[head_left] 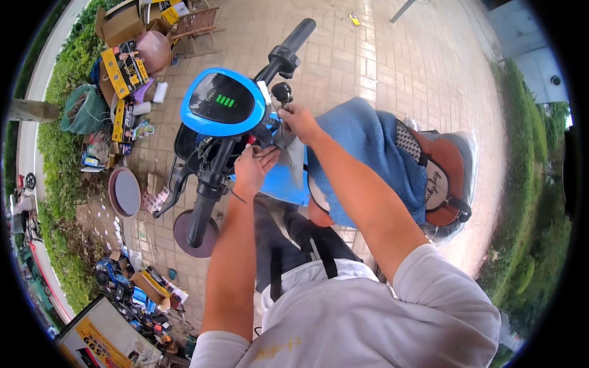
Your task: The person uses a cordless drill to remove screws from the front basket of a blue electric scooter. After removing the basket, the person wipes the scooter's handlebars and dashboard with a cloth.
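Bright, even daylight with soft shadows, overexposed paving at right, strong fisheye bending and black vignette at the rim.

Brick-paved ground point(399, 55), tan, running to a hedge at 3 o'clock. Blue scooter point(288, 178) standing at centre. Cardboard boxes point(123, 27) and yellow cartons point(126, 70) heaped at 11 o'clock. Round basin point(124, 192) at 9 o'clock. More boxes point(150, 288) at 7 o'clock.

A single fisheye view from the person's head looks steeply down and forward, close over the scooter point(245, 141) handlebars and both forearms, with brick paving point(392, 61) bending away toward the dark round rim.
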Available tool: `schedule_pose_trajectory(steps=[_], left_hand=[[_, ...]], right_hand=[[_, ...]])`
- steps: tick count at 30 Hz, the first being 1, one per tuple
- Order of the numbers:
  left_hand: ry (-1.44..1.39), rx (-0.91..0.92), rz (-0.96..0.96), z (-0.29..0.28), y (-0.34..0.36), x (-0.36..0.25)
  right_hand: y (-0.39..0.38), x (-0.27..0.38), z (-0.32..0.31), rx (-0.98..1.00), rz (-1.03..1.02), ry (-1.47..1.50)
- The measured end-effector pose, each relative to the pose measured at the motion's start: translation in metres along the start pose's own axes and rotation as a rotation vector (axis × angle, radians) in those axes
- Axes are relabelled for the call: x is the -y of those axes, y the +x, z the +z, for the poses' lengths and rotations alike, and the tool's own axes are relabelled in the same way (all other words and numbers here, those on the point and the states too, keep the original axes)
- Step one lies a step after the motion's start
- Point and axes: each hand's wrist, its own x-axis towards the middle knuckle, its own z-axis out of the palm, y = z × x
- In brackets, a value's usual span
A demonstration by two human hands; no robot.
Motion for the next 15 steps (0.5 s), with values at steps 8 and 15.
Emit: schedule_pose_trajectory(steps=[8,15], left_hand=[[0.379,-0.223,-0.019,0.001,0.008,-0.019],[0.109,0.034,0.138,-0.056,0.019,-0.005]], right_hand=[[0.047,0.017,0.015,0.144,-0.4,-0.563],[0.058,0.04,0.032,0.182,-0.416,-0.894]])
